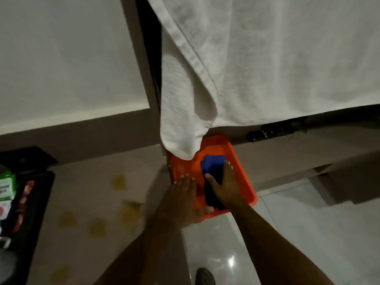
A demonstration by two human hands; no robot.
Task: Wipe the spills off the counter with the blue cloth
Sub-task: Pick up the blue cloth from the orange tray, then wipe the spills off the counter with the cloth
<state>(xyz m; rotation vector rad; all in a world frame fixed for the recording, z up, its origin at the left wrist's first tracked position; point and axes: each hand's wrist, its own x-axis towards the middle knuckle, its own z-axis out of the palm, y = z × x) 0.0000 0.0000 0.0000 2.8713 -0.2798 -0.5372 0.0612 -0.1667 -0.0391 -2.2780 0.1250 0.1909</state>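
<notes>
The blue cloth (pixel 212 163) lies folded in an orange tray (pixel 243 182) at the right end of the beige counter (pixel 86 177). My right hand (pixel 226 186) is on the cloth, thumb on its left side and fingers curled over its right edge. Something dark shows under that hand's palm. My left hand (pixel 181 198) lies flat on the tray's left part, fingers spread. Several yellow spills (pixel 118 182) dot the counter to the left of the tray, apart from both hands.
A white towel (pixel 181 99) hangs down over the tray's far left corner. A black tray (pixel 37 192) with packets stands at the counter's left edge. Glossy floor (pixel 287 233) and a shoe (pixel 204 276) show below right of the counter's end.
</notes>
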